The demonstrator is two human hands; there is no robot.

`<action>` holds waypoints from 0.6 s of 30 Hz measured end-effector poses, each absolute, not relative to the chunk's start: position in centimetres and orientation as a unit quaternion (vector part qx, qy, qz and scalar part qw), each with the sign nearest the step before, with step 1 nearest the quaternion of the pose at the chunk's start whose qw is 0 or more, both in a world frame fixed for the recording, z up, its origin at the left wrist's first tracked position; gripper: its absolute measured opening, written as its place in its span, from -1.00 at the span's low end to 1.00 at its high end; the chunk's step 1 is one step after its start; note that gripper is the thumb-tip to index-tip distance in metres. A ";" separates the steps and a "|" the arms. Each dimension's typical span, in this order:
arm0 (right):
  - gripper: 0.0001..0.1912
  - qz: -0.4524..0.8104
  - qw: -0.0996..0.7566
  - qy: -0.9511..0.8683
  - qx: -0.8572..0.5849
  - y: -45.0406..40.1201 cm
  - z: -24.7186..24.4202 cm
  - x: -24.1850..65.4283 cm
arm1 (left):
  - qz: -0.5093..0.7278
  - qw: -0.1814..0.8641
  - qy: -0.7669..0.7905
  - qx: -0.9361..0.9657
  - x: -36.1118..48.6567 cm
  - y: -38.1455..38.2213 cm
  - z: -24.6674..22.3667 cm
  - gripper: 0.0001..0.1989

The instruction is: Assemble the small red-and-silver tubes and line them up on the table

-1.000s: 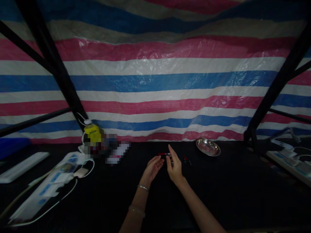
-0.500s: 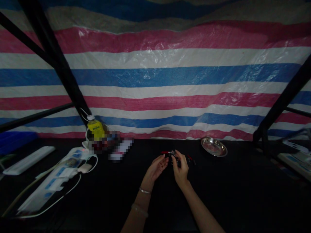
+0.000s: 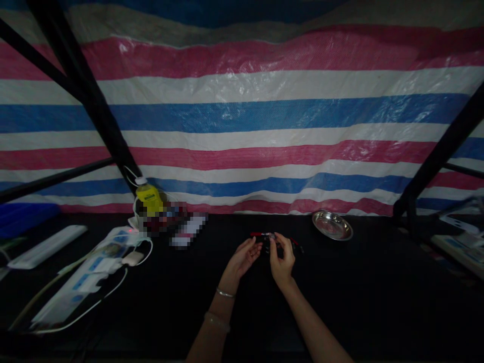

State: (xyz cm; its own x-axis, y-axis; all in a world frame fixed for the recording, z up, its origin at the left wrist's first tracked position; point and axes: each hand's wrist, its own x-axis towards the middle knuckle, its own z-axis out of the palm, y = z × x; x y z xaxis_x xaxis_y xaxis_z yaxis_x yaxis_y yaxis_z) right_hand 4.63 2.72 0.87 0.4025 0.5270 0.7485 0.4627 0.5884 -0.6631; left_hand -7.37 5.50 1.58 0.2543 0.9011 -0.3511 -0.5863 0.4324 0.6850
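- While both hands are close together at the lower middle of the frame, a red piece [image 3: 257,234] with a shiny end is found at their fingertips, a little right of the frame's centre line.
- The right hand [image 3: 283,259] seems to pinch the shiny end between thumb and forefinger; its other fingers are bent.
- The left hand [image 3: 241,260] is half curled, its thumb tip just beside the red end. Whether it grips the piece, I cannot tell.
- Some small dark bits show between the hands, but they are too small to be named.
- Just to the right of the right hand, small red and dark parts [image 3: 297,244] lie on the black table [image 3: 359,297].
- On the left wrist there is a silver bangle [image 3: 226,293], and below it, a paler band [image 3: 217,321].
- Farther to the right, near the table's back edge, stands a round metal dish [image 3: 333,228].
- Left of the hands lies a blurred flat thing [image 3: 189,230], and behind it, a yellow bottle [image 3: 149,200] with white cap.
- At the lower left, a white power strip [image 3: 56,307] lies slantwise, with cables and a plug [image 3: 133,258].
- Across the upper frame hangs a striped sheet [image 3: 242,115], between black poles [image 3: 94,112].
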 end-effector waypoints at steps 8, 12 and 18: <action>-0.78 0.062 0.719 -0.512 -0.466 2.9 0.6 4.6 | 0.496 0.754 0.366 0.228 -7.3 5.5 1.6 -0.92; -0.78 0.039 0.732 -0.497 -0.464 2.9 1.1 4.9 | 0.520 0.735 0.379 0.215 -7.3 5.8 1.6 -0.92; -0.78 -0.001 0.712 -0.523 -0.469 2.7 2.3 5.8 | 0.579 0.641 0.420 0.277 -7.3 6.4 1.0 -0.64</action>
